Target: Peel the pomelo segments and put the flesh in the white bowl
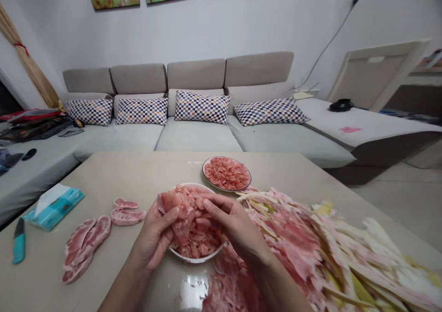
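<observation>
My left hand is closed round an opened pomelo segment, its thumb pressed on the pink flesh. At the segment's right side, my right hand pinches a bit of pomelo pulp between thumb and fingers. Both hands are above a white bowl full of loose pink pulp, which they partly cover. Behind the bowl stands a dark-rimmed plate heaped with more pulp pieces. Several unpeeled pomelo segments lie on the table to the left of my left hand.
A big pile of pink membranes and pale yellow rind spreads across the table's right side. At the left lie a blue tissue pack and a knife with a turquoise handle. Beyond the table is a sofa with checked cushions.
</observation>
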The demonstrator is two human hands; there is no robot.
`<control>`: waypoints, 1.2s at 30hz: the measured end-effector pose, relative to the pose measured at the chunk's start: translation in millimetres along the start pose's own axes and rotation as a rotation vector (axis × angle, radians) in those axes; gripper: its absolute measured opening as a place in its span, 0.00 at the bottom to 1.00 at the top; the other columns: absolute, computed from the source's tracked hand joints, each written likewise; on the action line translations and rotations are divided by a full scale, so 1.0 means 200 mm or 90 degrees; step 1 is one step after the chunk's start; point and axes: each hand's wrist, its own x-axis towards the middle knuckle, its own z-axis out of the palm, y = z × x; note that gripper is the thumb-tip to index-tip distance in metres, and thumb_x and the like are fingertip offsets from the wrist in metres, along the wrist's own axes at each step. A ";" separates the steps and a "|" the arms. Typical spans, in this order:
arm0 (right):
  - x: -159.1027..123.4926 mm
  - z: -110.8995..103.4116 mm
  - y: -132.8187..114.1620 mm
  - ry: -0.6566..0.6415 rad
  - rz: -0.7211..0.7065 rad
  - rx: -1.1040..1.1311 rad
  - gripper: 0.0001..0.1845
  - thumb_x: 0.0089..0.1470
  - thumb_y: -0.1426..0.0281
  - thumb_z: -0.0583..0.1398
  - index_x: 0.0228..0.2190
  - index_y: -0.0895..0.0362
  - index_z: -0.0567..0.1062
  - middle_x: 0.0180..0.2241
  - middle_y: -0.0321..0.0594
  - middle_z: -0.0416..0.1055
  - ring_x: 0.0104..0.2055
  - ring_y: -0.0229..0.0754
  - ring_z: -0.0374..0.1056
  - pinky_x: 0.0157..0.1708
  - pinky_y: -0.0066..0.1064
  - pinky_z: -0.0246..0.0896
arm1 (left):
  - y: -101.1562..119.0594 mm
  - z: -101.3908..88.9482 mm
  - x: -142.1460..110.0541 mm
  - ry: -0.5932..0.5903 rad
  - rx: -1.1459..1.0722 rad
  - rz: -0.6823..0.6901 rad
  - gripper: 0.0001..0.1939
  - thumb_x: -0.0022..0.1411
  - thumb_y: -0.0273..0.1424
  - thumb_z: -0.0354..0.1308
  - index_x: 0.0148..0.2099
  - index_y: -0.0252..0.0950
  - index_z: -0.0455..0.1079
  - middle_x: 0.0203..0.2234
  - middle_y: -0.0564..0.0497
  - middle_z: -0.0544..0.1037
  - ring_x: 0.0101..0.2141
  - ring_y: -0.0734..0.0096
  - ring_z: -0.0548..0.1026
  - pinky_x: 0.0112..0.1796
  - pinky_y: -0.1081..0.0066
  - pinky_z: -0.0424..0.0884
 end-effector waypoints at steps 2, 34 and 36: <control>0.00 0.00 0.00 0.021 -0.005 0.011 0.16 0.46 0.60 0.70 0.37 0.55 0.81 0.37 0.38 0.76 0.36 0.38 0.73 0.38 0.30 0.73 | 0.00 -0.01 0.01 0.008 -0.003 0.005 0.22 0.55 0.25 0.67 0.52 0.35 0.68 0.41 0.45 0.80 0.41 0.62 0.79 0.41 0.68 0.77; 0.01 0.01 0.00 -0.032 0.066 0.212 0.16 0.45 0.65 0.71 0.36 0.60 0.81 0.31 0.36 0.76 0.28 0.29 0.68 0.27 0.18 0.69 | 0.13 0.02 -0.05 -0.017 0.087 -0.062 0.17 0.56 0.27 0.66 0.48 0.37 0.70 0.38 0.49 0.78 0.35 0.71 0.77 0.36 0.74 0.75; 0.01 0.03 0.00 -0.032 0.083 0.268 0.17 0.42 0.65 0.73 0.34 0.61 0.81 0.32 0.36 0.76 0.27 0.29 0.68 0.27 0.17 0.70 | 0.16 0.04 -0.06 -0.005 0.101 -0.051 0.16 0.57 0.29 0.65 0.48 0.37 0.71 0.38 0.49 0.78 0.34 0.72 0.77 0.34 0.75 0.74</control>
